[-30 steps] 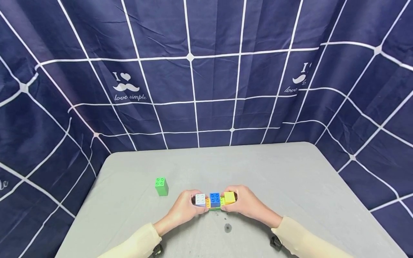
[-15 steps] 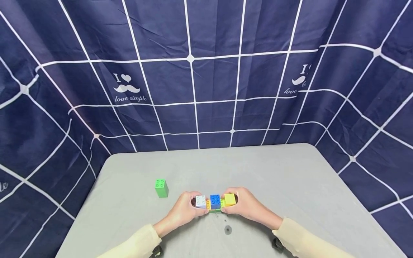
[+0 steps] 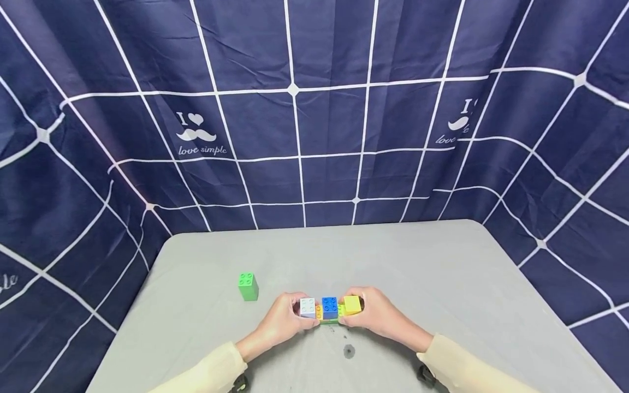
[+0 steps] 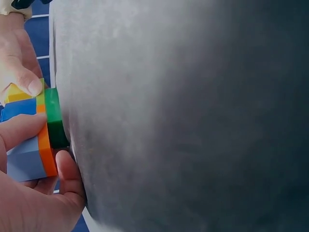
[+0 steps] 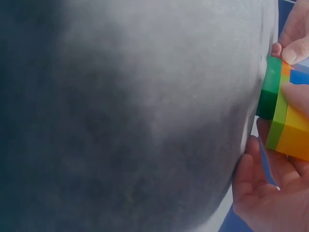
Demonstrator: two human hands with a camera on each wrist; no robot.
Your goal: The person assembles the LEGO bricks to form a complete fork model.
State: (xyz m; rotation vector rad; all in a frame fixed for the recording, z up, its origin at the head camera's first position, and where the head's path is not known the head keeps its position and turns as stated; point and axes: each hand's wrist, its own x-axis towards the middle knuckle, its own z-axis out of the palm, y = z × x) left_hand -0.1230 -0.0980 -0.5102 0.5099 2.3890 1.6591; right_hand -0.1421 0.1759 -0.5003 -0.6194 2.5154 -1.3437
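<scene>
- Here, both hands close on a small brick assembly [image 3: 330, 311] that sits on the grey table [image 3: 442, 273], near the table's front edge and about midway across it.
- The left hand [image 3: 285, 322] grips the assembly's left end, its fingers curled round the pale blue brick [image 3: 308, 307] there; in the left wrist view a finger [image 4: 21, 130] lies across the orange plate [image 4: 46, 150] under that brick.
- The right hand [image 3: 378, 315] grips the assembly's right end, fingers and thumb wrapped about the yellow brick [image 3: 351, 304].
- Between those two bricks, in the assembly's middle, stands a blue brick [image 3: 330, 307], touching both.
- Below the top row come thin plates: orange under the pale blue end, light green [image 5: 276, 121] under the yellow end, and a darker green base [image 5: 268, 94] resting on the table.
- A single green brick [image 3: 248, 286] stands upright on the table, well apart from the assembly, to its left and a little farther back.
- A small dark spot [image 3: 349, 351] marks the table just in front of the assembly.
- Cream sleeves [image 3: 211, 371] cover both forearms.
- Behind the table, beyond the assembly, hangs a navy cloth with white grid lines [image 3: 319, 136].
</scene>
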